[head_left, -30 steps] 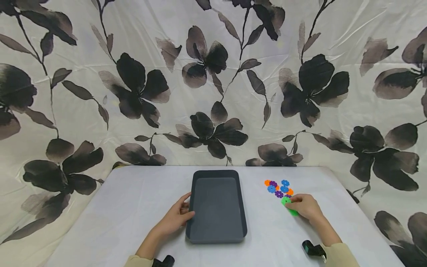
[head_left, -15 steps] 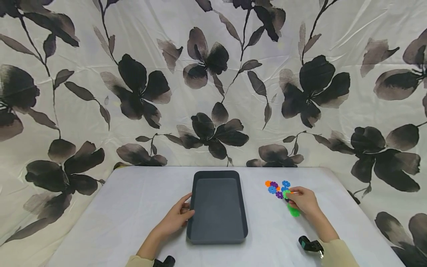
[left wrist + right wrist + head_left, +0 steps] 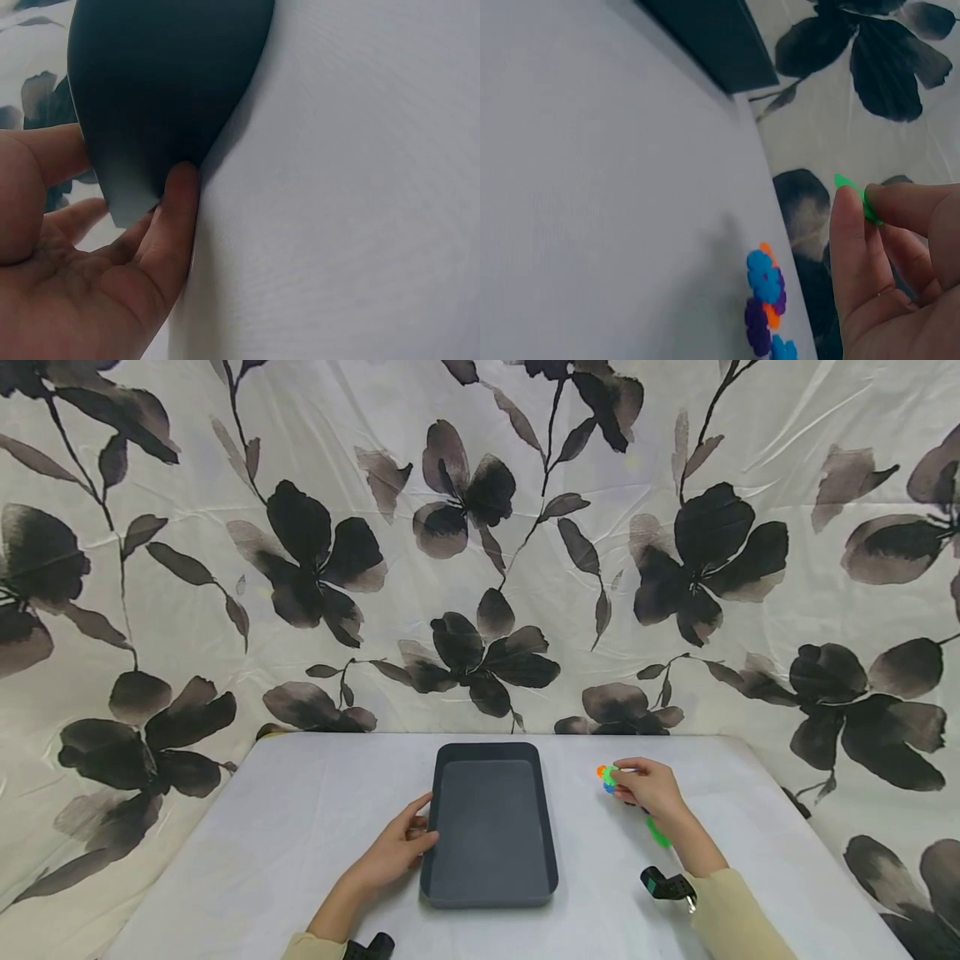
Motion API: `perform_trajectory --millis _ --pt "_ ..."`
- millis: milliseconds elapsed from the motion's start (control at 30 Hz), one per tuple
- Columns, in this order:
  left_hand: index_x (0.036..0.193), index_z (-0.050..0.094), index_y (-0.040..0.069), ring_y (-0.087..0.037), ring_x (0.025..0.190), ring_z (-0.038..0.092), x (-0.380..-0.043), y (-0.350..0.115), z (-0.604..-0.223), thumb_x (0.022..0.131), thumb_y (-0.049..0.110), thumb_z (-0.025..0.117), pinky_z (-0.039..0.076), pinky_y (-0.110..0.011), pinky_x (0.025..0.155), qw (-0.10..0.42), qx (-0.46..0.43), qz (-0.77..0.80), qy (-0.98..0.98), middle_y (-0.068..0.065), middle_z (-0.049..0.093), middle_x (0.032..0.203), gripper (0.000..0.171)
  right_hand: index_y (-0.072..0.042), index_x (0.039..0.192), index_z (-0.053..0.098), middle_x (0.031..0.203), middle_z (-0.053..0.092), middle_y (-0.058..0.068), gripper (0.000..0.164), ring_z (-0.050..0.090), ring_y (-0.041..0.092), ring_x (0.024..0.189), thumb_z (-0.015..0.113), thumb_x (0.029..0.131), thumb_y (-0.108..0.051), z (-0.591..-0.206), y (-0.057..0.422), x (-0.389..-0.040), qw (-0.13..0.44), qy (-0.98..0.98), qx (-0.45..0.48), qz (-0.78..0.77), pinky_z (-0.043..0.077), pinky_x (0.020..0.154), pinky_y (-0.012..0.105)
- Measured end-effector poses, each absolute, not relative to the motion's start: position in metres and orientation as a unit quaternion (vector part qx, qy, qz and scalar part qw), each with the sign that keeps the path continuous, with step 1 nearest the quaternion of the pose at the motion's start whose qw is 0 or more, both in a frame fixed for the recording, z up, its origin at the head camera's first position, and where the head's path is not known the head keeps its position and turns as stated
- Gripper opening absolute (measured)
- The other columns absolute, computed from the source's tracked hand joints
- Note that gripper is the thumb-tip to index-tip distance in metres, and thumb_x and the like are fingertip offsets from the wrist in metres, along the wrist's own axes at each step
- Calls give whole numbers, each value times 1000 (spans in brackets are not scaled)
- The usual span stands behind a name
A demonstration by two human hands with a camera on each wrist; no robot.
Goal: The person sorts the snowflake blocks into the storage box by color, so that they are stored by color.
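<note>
A dark grey baking tray stands on the white table. My left hand grips its left side, thumb at the rim and fingers against the outer wall. Between thumb and fingers, my right hand pinches a green flower-shaped plastic disc above the table. Below it lie several similar discs: blue, purple and orange. In the head view the right hand covers most of this group. Another green piece lies near the right wrist.
The white table ends at a floral cloth backdrop. A black wrist camera is worn on the right wrist, and another black camera on the left.
My right hand has moved left and away from me with the green disc, from beside the other green piece to over the far end of the group. The left hand stays at the tray.
</note>
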State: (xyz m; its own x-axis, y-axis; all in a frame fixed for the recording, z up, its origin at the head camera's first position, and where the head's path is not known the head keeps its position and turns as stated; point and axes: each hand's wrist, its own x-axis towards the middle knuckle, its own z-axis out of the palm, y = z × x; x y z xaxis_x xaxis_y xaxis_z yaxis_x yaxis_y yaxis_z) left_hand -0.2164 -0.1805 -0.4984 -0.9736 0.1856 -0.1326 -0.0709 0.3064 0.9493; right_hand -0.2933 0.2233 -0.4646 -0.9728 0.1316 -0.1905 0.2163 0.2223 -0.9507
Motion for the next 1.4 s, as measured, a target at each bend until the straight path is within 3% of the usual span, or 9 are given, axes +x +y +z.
perform_trajectory --millis 400,1000,1400 --pt "154 28 13 -26 107 58 -212 -185 -492 96 16 62 52 -41 77 117 48 600 790 -21 48 133 67 4 119 62 92 60 12 29 64 12 68 65 93 -8 -454 168 -304 58 744 66 -662 55 65 24" --pt "151 36 13 -24 94 56 -211 -180 -493 95 11 63 49 -37 69 88 14 606 790 -20 52 126 63 4 112 67 92 63 13 22 64 12 66 66 92 -6 -456 98 -313 69 708 39 -702 56 64 26" --pt "152 34 15 -24 99 54 -209 -177 -494 95 15 63 51 -40 77 87 10 602 794 -21 50 131 63 6 114 65 95 63 14 23 63 13 67 63 93 -4 -465 58 -320 91 697 14 -711 56 66 27"
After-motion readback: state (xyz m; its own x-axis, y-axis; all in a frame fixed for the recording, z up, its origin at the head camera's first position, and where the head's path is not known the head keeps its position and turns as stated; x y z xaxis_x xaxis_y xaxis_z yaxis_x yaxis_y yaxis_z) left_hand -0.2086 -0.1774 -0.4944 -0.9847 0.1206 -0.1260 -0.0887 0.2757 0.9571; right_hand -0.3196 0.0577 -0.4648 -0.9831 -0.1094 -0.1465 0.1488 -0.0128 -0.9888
